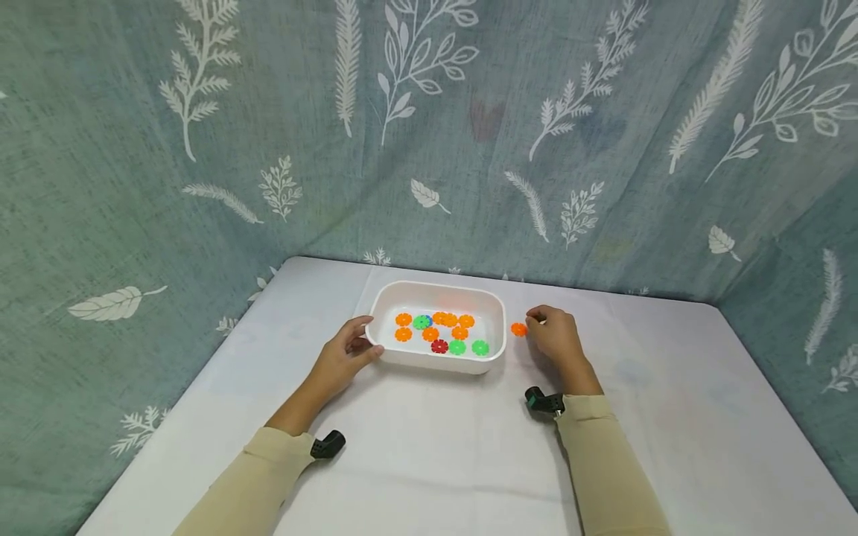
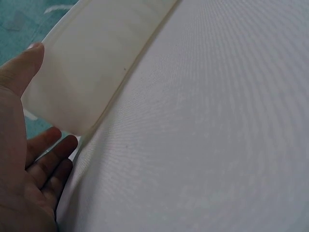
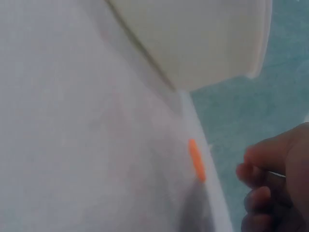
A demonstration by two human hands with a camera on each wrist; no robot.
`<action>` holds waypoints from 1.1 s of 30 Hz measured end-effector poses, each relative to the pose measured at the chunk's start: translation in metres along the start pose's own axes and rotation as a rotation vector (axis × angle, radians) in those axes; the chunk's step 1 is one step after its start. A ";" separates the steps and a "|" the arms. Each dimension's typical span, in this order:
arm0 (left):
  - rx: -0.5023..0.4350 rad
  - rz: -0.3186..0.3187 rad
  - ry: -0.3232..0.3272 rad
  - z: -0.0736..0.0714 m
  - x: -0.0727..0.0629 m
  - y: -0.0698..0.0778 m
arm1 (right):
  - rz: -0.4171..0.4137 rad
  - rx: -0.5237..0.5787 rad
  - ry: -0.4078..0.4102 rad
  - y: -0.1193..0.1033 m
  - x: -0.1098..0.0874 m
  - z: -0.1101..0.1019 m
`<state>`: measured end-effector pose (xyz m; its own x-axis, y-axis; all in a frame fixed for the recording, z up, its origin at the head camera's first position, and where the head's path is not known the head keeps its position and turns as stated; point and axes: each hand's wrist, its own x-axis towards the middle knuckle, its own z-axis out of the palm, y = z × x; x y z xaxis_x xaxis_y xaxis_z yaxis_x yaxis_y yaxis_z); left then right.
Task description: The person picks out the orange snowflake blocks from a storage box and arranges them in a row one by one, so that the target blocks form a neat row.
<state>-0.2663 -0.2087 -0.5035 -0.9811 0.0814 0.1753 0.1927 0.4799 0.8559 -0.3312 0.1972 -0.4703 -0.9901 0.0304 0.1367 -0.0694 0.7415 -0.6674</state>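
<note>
A white plastic tub [image 1: 439, 362] stands on the table with several notched plastic discs lying in it, mostly orange, some green [image 1: 480, 348], one red [image 1: 439, 347] and a partly covered blue one. My left hand [image 1: 342, 361] holds the tub's left end, its thumb on the front wall near the rim and its fingers around the corner. Outside the tub, to the right, lies a single orange disc [image 1: 518, 329]. Right beside that disc is my right hand [image 1: 555, 336], fingers curled, thumb and index tips together. In the right wrist view a gap separates these fingertips from the orange disc [image 3: 197, 160].
A white cloth covers the table [image 1: 429, 447]. Behind it and along both sides hangs a grey-green curtain [image 1: 429, 186] with white leaf prints. Small black cameras [image 1: 328, 444] are worn at both wrists, over beige sleeves [image 1: 606, 461].
</note>
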 end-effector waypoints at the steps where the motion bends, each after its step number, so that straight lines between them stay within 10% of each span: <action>1: 0.002 0.002 0.002 0.000 0.000 0.001 | -0.016 0.006 0.006 -0.003 0.000 -0.002; 26: 0.002 -0.011 -0.018 -0.007 -0.002 0.001 | -0.225 -0.024 -0.012 -0.071 -0.007 0.013; 33: -0.009 -0.035 -0.015 -0.004 0.001 0.002 | -0.328 -0.215 -0.216 -0.103 0.004 0.043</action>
<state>-0.2672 -0.2110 -0.4997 -0.9874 0.0776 0.1380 0.1583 0.4747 0.8658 -0.3332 0.0925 -0.4325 -0.9241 -0.3535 0.1450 -0.3801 0.8118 -0.4434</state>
